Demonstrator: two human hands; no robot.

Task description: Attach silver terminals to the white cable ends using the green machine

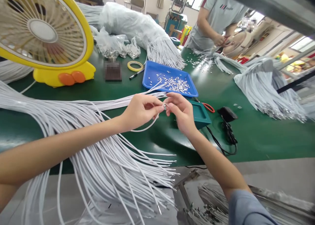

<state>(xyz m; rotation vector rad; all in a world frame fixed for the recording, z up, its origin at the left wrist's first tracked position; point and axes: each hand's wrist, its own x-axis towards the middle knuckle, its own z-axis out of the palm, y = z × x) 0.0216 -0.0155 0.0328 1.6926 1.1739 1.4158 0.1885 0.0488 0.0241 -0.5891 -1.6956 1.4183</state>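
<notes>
Near the middle of the head view, my left hand (144, 111) pinches the end of a white cable (147, 128), which loops down below it. My right hand (180, 112) meets it fingertip to fingertip, closed around a tiny piece at the cable's end that I cannot make out. Just behind both hands lies a blue tray (154, 71) with many small silvery metal parts (178, 84). A green box-like device (200, 115) stands under and beside my right hand. Under my left forearm, a large bundle of white cables (98, 159) spreads over the table's front edge.
A yellow fan (64, 75) stands at the left. Yellow tape (135, 66), a black pen (135, 74) and plastic bags of parts (113, 46) lie behind. A black power adapter (227, 114) with its cord is at the right. Across the table, a person (211, 25) handles more cables.
</notes>
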